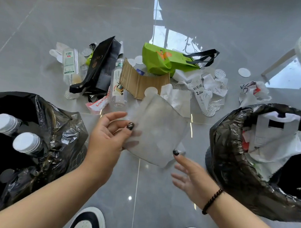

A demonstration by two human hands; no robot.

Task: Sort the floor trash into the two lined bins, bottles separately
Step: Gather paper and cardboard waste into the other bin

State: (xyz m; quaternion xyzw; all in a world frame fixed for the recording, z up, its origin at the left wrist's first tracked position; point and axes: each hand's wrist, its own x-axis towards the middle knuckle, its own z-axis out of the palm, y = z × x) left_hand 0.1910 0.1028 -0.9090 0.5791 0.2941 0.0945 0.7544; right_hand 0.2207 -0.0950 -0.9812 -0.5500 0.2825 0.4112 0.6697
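Both hands meet over the floor between the bins. Left hand pinches a translucent plastic pouch by its left edge, thumb on top and fingers behind. Right hand is spread, fingers straight though blurred, its thumb tip touching the pouch's lower right corner; whether it grips I cannot tell. A dark bead bracelet circles the right wrist.

Left bin, lined in black, holds two bottles with white caps. Right bin, also black-lined, holds white bags and paper.

Beyond the pouch the pile lies on the grey tiles: a cardboard strip, a clear bottle, a black bag, a green bag, crumpled white paper and round white discs. Two black-and-white shoes show at the bottom edge.
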